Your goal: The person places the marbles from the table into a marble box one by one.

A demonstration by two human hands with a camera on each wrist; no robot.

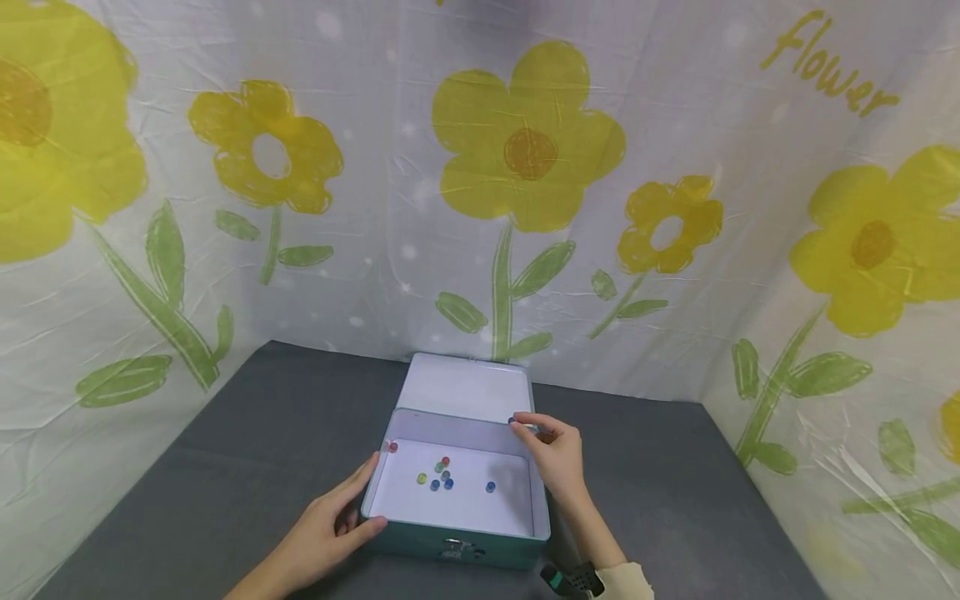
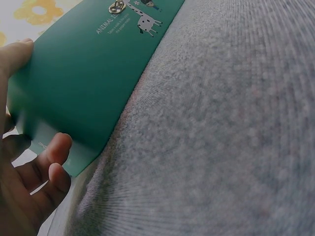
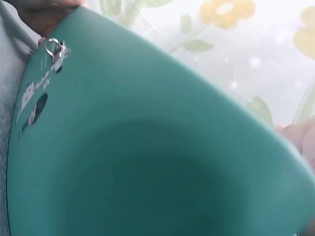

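A green tin box (image 1: 459, 546) with a white inside stands on the table, its lid (image 1: 467, 387) swung back. My left hand (image 1: 330, 525) grips the box's front left corner, thumb at the front rim and fingers along the side; the left wrist view shows the thumb (image 2: 17, 56) on the edge. Over the back right of the box, my right hand (image 1: 558, 454) pinches a dark blue marble (image 1: 512, 420) between thumb and fingertips. Several marbles lie inside, among them a yellow marble (image 1: 422, 478), a red marble (image 1: 446, 461) and a blue marble (image 1: 491, 487).
Dark grey cloth covers the table (image 1: 645, 492) on both sides of the box. A metal clasp (image 1: 455, 547) sits on the box's front. Behind the table hangs a white curtain (image 1: 375, 250) printed with yellow flowers. Another red marble (image 1: 393, 447) is at the box's left wall.
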